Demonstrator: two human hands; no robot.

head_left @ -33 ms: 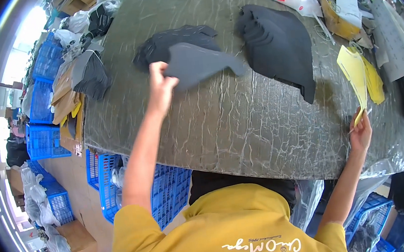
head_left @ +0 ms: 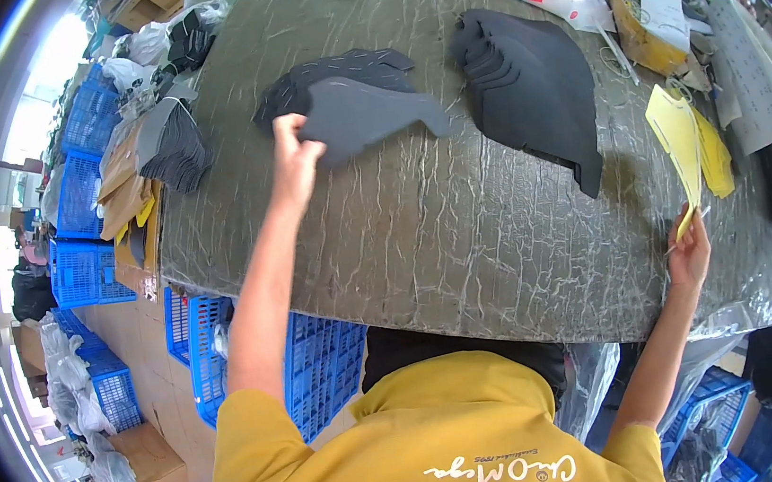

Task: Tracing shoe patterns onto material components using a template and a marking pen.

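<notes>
Left hand (head_left: 297, 163) and grey panel (head_left: 372, 114) sit farther left than before. Beneath the fingers spreads the table (head_left: 405, 239); right of the left ones lies a dark stack (head_left: 532, 82), just beyond them a smaller pile (head_left: 297, 86). Left fingers pinch the panel, extending rightward; the right hand's (head_left: 689, 251) clasp a yellow template's (head_left: 679, 146) tip.

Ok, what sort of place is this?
Probably a workshop for cut flat material: stacked, matching dark pieces and a flat yellow piece on a large worktable, with blue plastic crates along the side.
</notes>
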